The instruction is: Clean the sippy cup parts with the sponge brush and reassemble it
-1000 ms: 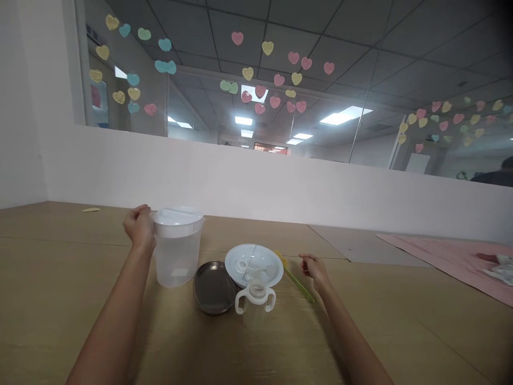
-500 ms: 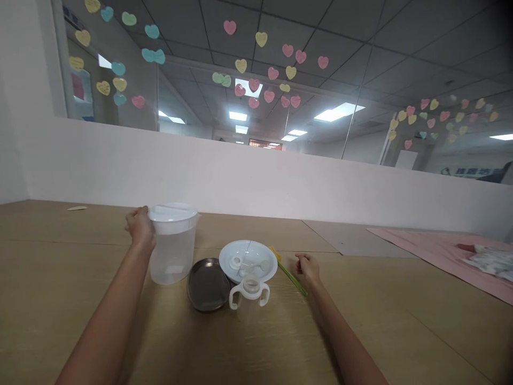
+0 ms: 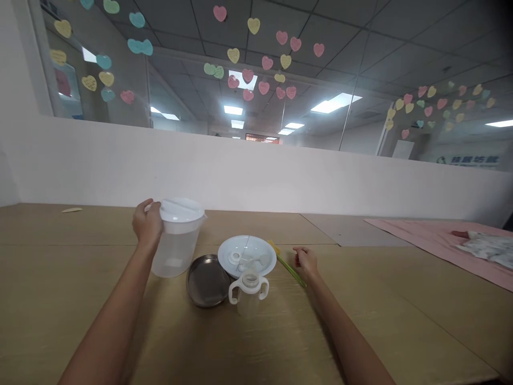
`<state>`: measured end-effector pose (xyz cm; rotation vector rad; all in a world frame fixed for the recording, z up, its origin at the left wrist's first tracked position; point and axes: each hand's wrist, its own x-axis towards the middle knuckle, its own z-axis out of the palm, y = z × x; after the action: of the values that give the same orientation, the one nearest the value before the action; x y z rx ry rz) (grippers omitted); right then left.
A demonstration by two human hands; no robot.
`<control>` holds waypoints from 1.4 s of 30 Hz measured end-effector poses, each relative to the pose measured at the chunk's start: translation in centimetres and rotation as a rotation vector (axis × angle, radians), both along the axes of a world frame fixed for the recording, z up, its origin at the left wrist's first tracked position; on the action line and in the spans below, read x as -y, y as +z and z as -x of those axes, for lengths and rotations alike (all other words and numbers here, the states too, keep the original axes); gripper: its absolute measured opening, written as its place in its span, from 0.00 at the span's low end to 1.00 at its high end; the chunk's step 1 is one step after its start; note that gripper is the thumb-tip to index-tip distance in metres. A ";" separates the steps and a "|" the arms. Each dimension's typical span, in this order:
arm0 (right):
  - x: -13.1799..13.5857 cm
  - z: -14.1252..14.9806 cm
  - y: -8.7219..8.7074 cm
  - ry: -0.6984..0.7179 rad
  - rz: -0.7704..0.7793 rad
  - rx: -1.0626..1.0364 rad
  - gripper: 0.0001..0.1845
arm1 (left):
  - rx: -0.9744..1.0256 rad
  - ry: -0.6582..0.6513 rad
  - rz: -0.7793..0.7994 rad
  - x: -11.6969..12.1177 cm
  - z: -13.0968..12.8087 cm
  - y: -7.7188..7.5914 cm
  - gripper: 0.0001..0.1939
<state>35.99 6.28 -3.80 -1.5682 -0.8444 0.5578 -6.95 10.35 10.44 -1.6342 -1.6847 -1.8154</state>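
Observation:
My left hand (image 3: 147, 222) is closed round the handle side of a translucent plastic pitcher (image 3: 176, 248) with a white lid. The pitcher tilts slightly to the right, and its handle is hidden behind my fingers. My right hand (image 3: 305, 260) rests near the table with its fingers curled in and nothing visible in them. Just left of it lies a green-handled bottle brush (image 3: 292, 271) with a yellow head. Between my hands are an oval metal tray (image 3: 207, 286), a white bowl (image 3: 225, 247) holding small white parts, and a clear baby bottle (image 3: 249, 291) with a two-handled white collar.
The brown table (image 3: 360, 331) runs to a white wall (image 3: 248, 176) with windows above it. A pink cloth (image 3: 433, 240) lies at the right with a patterned white fabric piece (image 3: 487, 250) on it. A thin pale strip (image 3: 72, 210) lies at the far left.
The pitcher has tipped a little to the right, its top shifting right along with my left hand. My right hand stays beside the brush. The view has shifted slightly.

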 end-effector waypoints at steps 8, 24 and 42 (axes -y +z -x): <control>0.2 0.1 -0.4 0.012 0.055 0.124 0.18 | -0.089 -0.030 -0.002 4.4 -5.9 1.7 0.23; -0.4 -0.7 -1.8 0.127 0.230 0.457 0.14 | -0.379 -0.046 -0.042 7.5 -9.5 2.8 0.28; -0.4 -0.6 -1.7 0.150 0.300 0.583 0.15 | -0.459 -0.068 -0.194 8.6 -9.7 3.2 0.27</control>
<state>36.55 6.70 -5.46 -1.9952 -1.3733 0.3400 2.78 1.72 13.69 -1.8573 -1.2320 -1.4270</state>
